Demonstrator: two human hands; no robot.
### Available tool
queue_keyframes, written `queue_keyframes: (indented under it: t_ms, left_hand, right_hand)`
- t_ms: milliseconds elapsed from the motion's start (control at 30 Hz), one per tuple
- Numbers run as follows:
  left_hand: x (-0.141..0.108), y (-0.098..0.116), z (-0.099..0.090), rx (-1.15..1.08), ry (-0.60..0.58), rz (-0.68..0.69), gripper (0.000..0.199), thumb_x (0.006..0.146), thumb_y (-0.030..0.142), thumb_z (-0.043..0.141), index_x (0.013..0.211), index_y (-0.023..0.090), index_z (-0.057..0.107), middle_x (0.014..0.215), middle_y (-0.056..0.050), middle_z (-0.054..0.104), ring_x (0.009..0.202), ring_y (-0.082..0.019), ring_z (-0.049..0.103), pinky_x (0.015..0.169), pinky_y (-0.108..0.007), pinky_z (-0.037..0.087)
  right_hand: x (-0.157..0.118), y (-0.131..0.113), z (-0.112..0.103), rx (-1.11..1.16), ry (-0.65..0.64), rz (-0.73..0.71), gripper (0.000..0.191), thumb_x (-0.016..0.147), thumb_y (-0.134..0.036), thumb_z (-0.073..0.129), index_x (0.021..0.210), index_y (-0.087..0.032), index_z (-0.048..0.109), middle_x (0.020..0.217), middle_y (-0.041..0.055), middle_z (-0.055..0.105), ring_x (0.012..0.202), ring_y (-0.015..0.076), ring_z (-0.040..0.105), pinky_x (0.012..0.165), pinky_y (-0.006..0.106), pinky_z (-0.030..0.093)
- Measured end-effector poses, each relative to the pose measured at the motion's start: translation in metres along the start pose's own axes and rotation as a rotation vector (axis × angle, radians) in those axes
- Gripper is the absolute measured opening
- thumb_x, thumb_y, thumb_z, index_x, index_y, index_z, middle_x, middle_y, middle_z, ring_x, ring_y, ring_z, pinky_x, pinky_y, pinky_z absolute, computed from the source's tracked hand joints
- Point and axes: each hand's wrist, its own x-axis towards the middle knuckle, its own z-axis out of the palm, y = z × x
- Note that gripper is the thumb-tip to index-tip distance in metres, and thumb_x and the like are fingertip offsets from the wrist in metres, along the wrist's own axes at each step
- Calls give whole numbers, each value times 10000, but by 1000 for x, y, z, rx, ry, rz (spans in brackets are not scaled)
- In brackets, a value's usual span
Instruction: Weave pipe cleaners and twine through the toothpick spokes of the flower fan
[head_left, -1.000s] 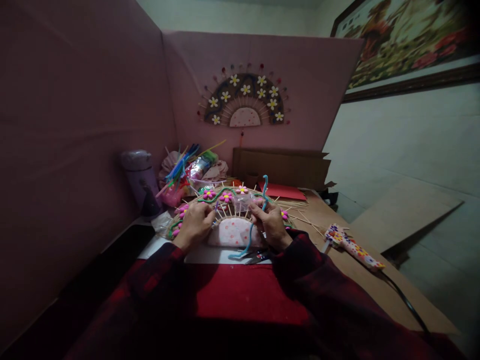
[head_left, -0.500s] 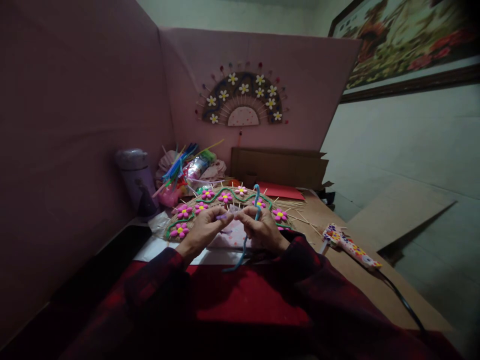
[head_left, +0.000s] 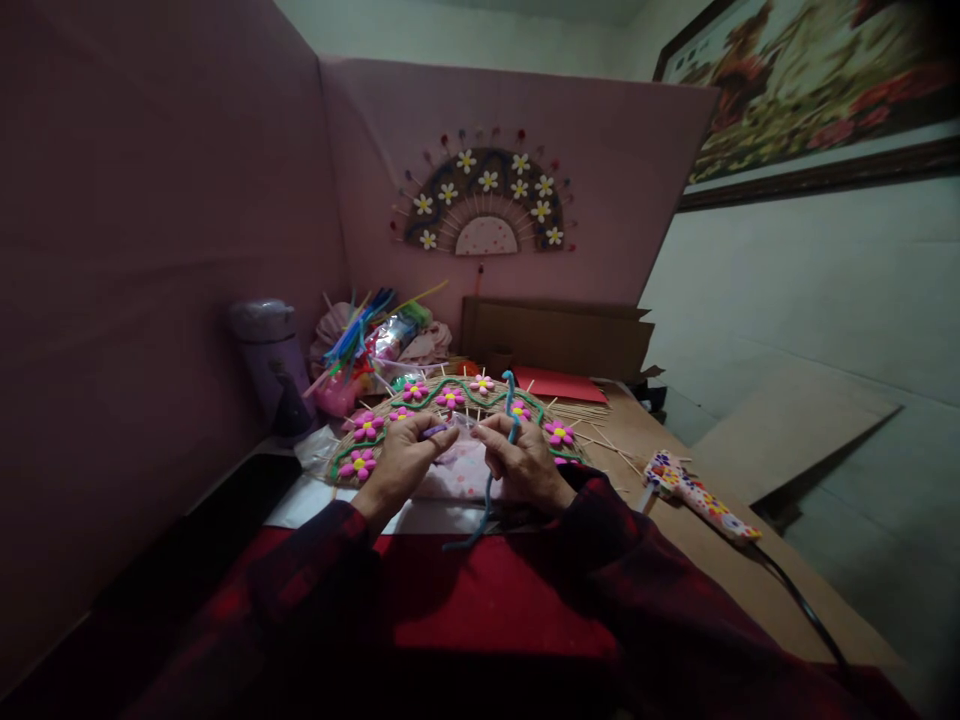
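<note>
My left hand [head_left: 401, 460] is closed, pinching a short purple fuzzy piece [head_left: 435, 431] that looks like pipe cleaner. Opposite it, my right hand [head_left: 525, 462] is closed around a blue pipe cleaner [head_left: 487, 500], whose top stands above the knuckles and whose lower end curls toward the table's edge. A small gap separates the fingertips. Whether the right fingertips pinch anything else is too small to see. Both hands hover over a brown half-round fan [head_left: 390, 412] decorated with pink flowers [head_left: 450, 398] and a green wavy line. Its pale dotted centre [head_left: 457, 475] is partly hidden by my hands.
At right lies a flower-patterned glue gun [head_left: 701, 497] with a black cord. Thin sticks [head_left: 600, 440] and red card [head_left: 562, 385] lie behind. A purple flask [head_left: 274, 365] and a pile of pipe cleaners [head_left: 360, 330] stand at left. Another fan [head_left: 487, 190] hangs on the pink panel.
My fingertips have drawn slightly apart. The purple piece now sits closer in against my left fingers. The blue pipe cleaner has shifted a little left with my right hand.
</note>
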Motion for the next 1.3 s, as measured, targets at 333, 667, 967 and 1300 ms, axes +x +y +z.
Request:
queue_keyframes:
  t_ms: [333, 667, 967, 1300]
  left_hand:
    - [0, 0, 4, -215, 7, -93, 344, 669, 447, 697, 626, 158, 515, 518, 58, 410, 445, -56, 361, 432, -191, 291]
    - [-3, -1, 8, -178, -6, -4, 290, 734, 430, 663, 717, 153, 578, 553, 55, 436, 479, -55, 363, 448, -179, 276]
    - [-6, 1, 8, -210, -80, 20, 250, 706, 314, 711, 875, 173, 593, 726, 23, 532, 673, -96, 479, 612, -205, 375]
    - [-5, -4, 0, 451, -77, 550, 104, 831, 131, 506, 875, 166, 593, 779, -26, 578, 715, -133, 527, 643, -251, 398]
  right_hand:
    - [0, -7, -1, 97, 44, -5, 292, 826, -462, 542, 813, -171, 562, 393, -83, 425, 335, 52, 331, 364, 183, 225]
    - [0, -3, 2, 133, 32, 94, 369, 706, -487, 676, 811, -155, 555, 429, -82, 439, 345, 49, 355, 348, 176, 226]
    - [-2, -6, 2, 229, -63, 106, 268, 702, -362, 674, 635, -171, 498, 408, -101, 362, 359, 35, 279, 364, 179, 210]
    - [-2, -7, 2, 249, -85, 170, 202, 665, -293, 646, 593, -178, 496, 390, -98, 373, 335, 37, 265, 352, 189, 177]
